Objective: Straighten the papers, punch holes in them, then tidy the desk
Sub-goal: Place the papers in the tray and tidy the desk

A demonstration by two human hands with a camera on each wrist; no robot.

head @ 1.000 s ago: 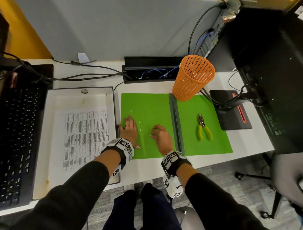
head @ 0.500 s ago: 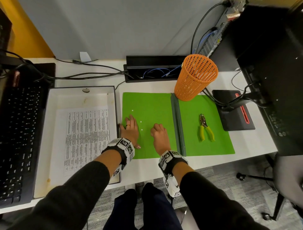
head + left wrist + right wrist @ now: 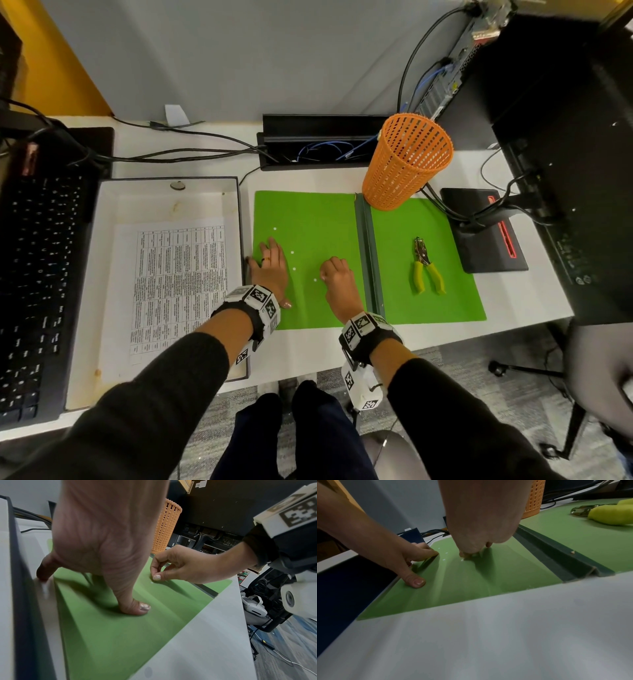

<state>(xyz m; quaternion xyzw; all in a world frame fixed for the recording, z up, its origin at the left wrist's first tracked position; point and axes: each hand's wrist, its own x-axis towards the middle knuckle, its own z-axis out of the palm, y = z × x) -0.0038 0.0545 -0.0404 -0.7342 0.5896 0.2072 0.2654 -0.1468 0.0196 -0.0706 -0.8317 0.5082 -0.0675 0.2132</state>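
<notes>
An open green folder (image 3: 318,219) lies flat on the white desk. Several tiny white paper dots (image 3: 293,253) are scattered on its left half. My left hand (image 3: 270,267) presses that half near its left edge, fingers spread and thumb flat (image 3: 416,580). My right hand (image 3: 337,277) is beside it, thumb and forefinger pinched together on a paper dot at the folder's surface (image 3: 155,576). A hole punch (image 3: 424,265) with yellow handles lies on the folder's right half, untouched. The printed papers (image 3: 174,281) lie in a white tray (image 3: 137,198) to the left.
An orange mesh basket (image 3: 404,164) stands at the folder's far edge, over its spine. A black keyboard (image 3: 30,274) is at the far left, a black device (image 3: 486,233) and a monitor stand to the right, and cables run along the back. The desk's front edge is just below my wrists.
My right hand has shifted slightly over the folder's left half. The left hand has stayed in place.
</notes>
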